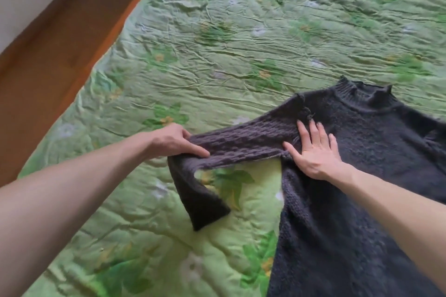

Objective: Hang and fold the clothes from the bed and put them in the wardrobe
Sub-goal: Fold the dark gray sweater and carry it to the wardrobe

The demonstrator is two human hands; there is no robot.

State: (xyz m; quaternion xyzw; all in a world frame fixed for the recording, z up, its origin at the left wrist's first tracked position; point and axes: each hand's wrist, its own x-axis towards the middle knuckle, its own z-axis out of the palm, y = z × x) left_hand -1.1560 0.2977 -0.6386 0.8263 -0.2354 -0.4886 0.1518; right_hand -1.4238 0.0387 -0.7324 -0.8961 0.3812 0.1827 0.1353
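Sweater [362, 164] lies flat on the bed [217, 43]; left hand [169, 141] fingers pinch its sleeve [241, 144], right hand [313, 152] presses flat, fingers released, beside the shoulder.

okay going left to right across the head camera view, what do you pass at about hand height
Brown wooden bed frame → green floral quilted bedspread → left hand gripping the dark grey knitted sweater's sleeve → right hand flat on the sweater's body.
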